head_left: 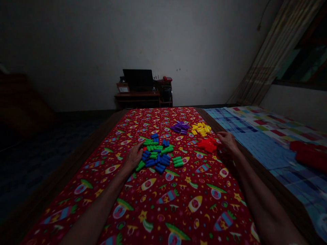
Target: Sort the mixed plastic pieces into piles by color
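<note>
A mixed pile of small tube-shaped plastic pieces, blue (pixel 160 168) and green (pixel 167 149), lies on the red patterned cloth (pixel 158 214). At its left edge rests my left hand (pixel 134 157), fingers bent together against the pieces; what they pinch, if anything, is hidden. A bit of a red piece (pixel 144 148) shows by those fingertips. My right hand (pixel 228 141) is just right of a red heap of pieces (pixel 208 145), its fingers loosely apart with nothing visible in them. Behind the red heap sit a yellow group (pixel 201 129) and a purple group (pixel 180 127).
One green piece (pixel 177 161) lies apart, right of the mixed pile. Right of the table is a surface with a blue checked cloth (pixel 258 146) and a red cloth (pixel 310 156). A desk with a monitor (pixel 138 80) stands against the far wall.
</note>
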`<state>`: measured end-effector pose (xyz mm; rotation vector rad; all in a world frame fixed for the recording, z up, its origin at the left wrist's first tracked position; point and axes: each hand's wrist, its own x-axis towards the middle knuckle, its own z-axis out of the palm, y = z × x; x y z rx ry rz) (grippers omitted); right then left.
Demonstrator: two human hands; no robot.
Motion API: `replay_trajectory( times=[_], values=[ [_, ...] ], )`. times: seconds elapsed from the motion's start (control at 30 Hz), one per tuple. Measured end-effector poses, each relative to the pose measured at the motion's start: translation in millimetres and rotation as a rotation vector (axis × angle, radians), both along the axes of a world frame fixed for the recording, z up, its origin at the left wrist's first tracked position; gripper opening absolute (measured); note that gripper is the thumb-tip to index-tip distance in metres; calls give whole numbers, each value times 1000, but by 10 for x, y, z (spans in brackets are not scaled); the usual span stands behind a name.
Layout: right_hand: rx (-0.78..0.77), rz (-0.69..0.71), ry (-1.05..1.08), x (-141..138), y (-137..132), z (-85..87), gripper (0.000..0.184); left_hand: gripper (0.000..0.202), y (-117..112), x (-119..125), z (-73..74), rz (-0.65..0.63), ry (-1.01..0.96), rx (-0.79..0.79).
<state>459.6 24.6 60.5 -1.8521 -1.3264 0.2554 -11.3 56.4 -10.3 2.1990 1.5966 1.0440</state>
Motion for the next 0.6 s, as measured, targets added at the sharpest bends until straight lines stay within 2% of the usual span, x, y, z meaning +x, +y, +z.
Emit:
replay_trajectory(
  times=[0.07, 0.17, 0.27, 0.4, 0.5, 0.6],
  values=[
    [128, 69, -5, -191, 9, 90, 32, 55, 0, 10, -4, 20, -47, -18],
    [192, 374, 62, -752, -6, 153, 31, 55, -11, 23, 3, 19, -110, -19],
    [99, 761, -5, -1488, -30, 87, 25, 55, -48, 24, 41, -52, -172, -74],
    [129, 978, -162, -2275, 2, -95, 26, 54, -77, 15, 110, -157, -214, -172],
    [170, 1130, -251, -2552, 42, -200, 22, 52, -51, 26, 138, -184, -165, -180],
    [167, 1205, -196, -2593, 38, -239, 20, 47, -31, 66, 146, -155, -118, -195]
  ],
)
